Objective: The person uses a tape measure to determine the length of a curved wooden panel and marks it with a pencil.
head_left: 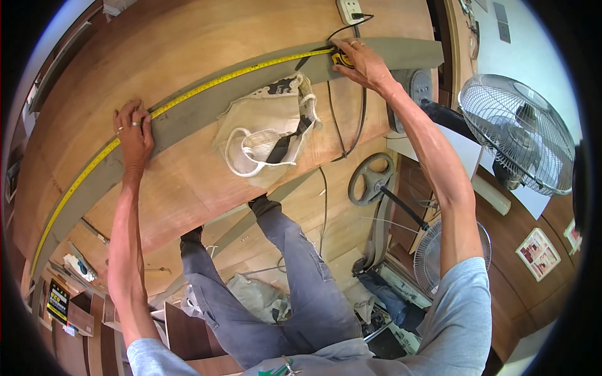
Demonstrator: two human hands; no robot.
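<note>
A long grey board (188, 116) lies across the wooden tabletop, and the yellow blade (232, 75) of a tape measure stretches along it. My right hand (365, 64) is closed around the black and yellow tape measure case (342, 58) near the board's right end. Farther left, my left hand (133, 139) has its fingers bent and pressed together on the blade, against the board. The blade runs past this hand toward the board's lower left end. Just below the board, between my hands, sits a cream cloth bag (266, 125) with a looped handle and black patches.
A white power socket (350, 11) with a black cable sits at the tabletop's far edge. On the right stand a wire-caged fan (517, 135) and a second fan (433, 257) lower down. Tools, including a white-handled one (80, 266), lie at lower left. My legs are below the table edge.
</note>
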